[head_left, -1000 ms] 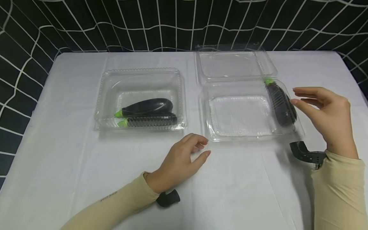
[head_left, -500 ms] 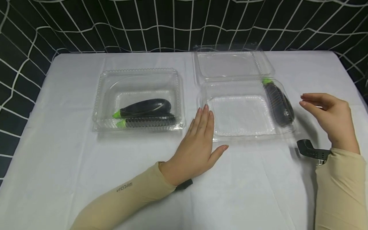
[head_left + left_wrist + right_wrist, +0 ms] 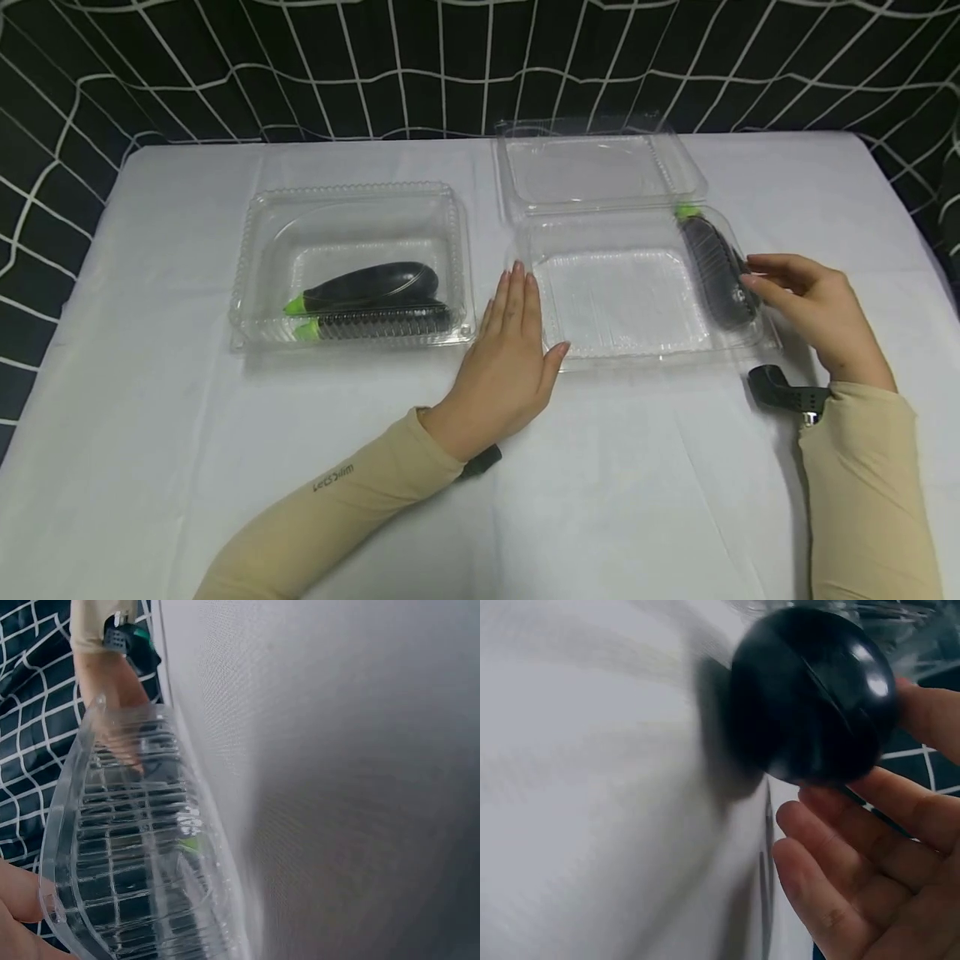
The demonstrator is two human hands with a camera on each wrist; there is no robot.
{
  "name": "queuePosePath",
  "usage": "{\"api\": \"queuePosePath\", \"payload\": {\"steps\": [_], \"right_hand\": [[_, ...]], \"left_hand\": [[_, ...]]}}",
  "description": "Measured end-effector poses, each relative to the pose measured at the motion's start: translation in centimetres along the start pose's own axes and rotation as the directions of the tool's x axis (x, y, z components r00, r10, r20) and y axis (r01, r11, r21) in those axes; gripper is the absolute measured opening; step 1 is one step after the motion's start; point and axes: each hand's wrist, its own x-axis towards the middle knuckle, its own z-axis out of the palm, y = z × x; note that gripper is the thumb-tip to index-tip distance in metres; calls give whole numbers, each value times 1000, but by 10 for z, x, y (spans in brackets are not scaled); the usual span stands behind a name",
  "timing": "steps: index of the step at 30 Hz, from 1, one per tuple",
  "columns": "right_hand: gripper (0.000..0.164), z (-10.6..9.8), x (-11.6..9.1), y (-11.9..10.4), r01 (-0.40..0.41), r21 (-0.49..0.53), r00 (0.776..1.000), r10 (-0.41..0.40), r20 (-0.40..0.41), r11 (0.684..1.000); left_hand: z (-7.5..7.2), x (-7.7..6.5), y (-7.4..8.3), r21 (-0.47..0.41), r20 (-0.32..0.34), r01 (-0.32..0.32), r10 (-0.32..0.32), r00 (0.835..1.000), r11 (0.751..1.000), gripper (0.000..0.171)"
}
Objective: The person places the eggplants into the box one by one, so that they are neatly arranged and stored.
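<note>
A hinged clear plastic box (image 3: 615,342) lies opened flat, its lid (image 3: 592,171) towards the back. My left hand (image 3: 495,375) rests at its left side with straight fingers, and fingertips touch the plastic in the left wrist view. Along the right wall is a glossy black eggplant (image 3: 722,275) with a bright green tip, apparently outside the box and seen through the ribbed plastic. My right hand (image 3: 817,317) holds it at the rounded end. In the right wrist view, thumb and fingers (image 3: 922,817) bend around that eggplant (image 3: 814,697), which covers some fingertips.
Left of the opened box stands a similar closed clear box (image 3: 352,225). An eggplant (image 3: 375,283) lies inside, with a second dark shape (image 3: 382,323) showing through the ribbed front wall. A white cloth (image 3: 600,517) covers the table, and a white-corded net (image 3: 450,75) hangs behind.
My left hand has moved forward and straightened its fingers along the box's left side. My right hand drew away to the right, then came back left onto the eggplant.
</note>
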Motion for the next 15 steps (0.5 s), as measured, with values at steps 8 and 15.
{"api": "queuePosePath", "payload": {"steps": [8, 15], "right_hand": [[62, 10, 0, -5, -68, -91, 997, 71, 23, 994], [64, 10, 0, -4, -82, -123, 997, 82, -4, 989]], "left_hand": [[3, -2, -2, -29, 3, 9, -9, 1000, 1000, 69], [4, -1, -2, -23, -5, 3, -3, 1000, 1000, 69]]}}
